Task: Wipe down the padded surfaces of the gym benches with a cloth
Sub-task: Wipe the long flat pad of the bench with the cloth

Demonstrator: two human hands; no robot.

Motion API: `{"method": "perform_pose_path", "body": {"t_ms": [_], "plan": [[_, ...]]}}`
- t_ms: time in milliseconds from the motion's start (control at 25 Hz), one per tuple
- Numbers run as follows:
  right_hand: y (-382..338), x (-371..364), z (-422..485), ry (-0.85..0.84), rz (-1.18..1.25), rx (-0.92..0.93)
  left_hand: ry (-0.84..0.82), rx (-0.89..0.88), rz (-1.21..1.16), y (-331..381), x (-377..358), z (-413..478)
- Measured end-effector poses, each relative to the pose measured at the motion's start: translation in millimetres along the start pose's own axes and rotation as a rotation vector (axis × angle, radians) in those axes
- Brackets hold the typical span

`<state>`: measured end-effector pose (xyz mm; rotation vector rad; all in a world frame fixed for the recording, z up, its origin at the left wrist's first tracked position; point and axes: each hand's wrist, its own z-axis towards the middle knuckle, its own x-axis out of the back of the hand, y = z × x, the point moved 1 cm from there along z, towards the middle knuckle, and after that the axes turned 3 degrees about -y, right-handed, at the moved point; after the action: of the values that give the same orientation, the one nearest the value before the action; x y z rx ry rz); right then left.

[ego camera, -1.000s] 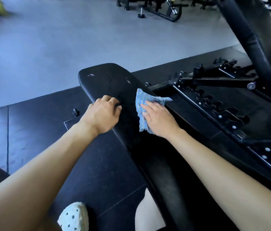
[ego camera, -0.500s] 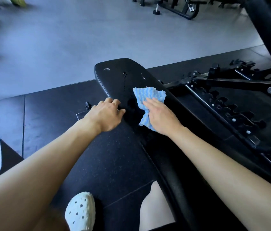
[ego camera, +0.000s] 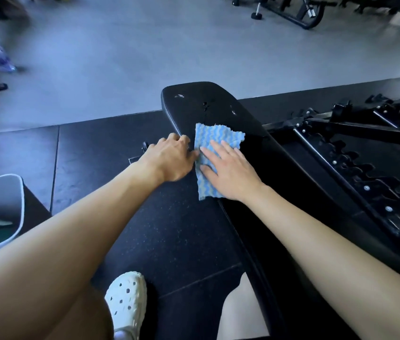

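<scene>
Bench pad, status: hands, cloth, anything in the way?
Right hand flat, pressing cloth onto bench pad. Left hand grips the pad's left edge, beside the cloth. Small tears in the padding ahead of the cloth.

One head-worn wide-angle view, facing forward and steeply down, close above the bench pad that runs from 5 toward 12 o'clock, grey floor farther off at 11, shoe at 6

My white perforated foam clog stands on black speckled rubber floor tiles; grey plastic bin, left; black notched metal rack, right.
</scene>
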<state>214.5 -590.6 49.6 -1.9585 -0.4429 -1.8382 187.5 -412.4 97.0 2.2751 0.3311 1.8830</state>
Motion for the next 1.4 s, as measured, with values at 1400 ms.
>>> {"method": "perform_pose_path", "body": {"t_ms": [1400], "plan": [[-6, 1, -11, -0.07, -0.052, 0.378, -0.028, 0.048, 0.0, -13, 5, -28]]}}
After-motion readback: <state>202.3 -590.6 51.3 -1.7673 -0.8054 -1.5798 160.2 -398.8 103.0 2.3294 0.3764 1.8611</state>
